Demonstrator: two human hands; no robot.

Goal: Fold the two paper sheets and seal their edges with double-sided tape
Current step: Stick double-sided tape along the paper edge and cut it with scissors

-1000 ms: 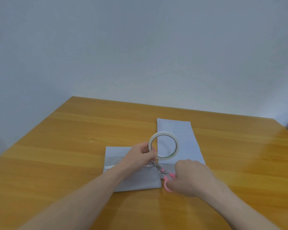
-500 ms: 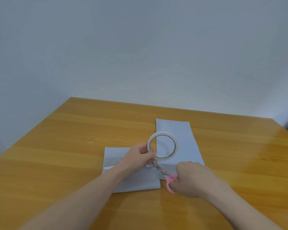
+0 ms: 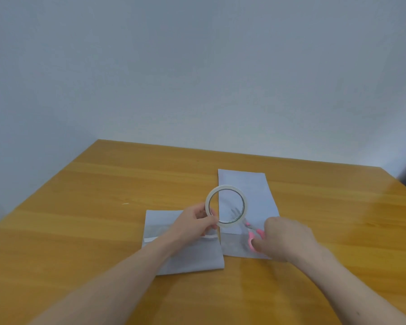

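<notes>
A: What is the biggest thing there?
B: A wooden bench (image 3: 103,231) against a plain pale wall (image 3: 197,66), with a dark shape at the far right edge, too blurred to tell.

A: And the paper?
B: Two grey sheets lie near the middle. The right sheet (image 3: 256,195) runs far to near; the left sheet (image 3: 164,221) lies just beside it, their edges touching, with a white tape strip (image 3: 152,239) across it.

A: The hands?
B: The left hand (image 3: 195,226) pinches a tape roll (image 3: 225,206) by its lower left rim, holding it upright above the seam between the sheets. The right hand (image 3: 284,240) is curled round pink-handled scissors (image 3: 252,238) over the near part of the right sheet, blades pointing toward the roll. I cannot tell whether the blades are apart.
</notes>
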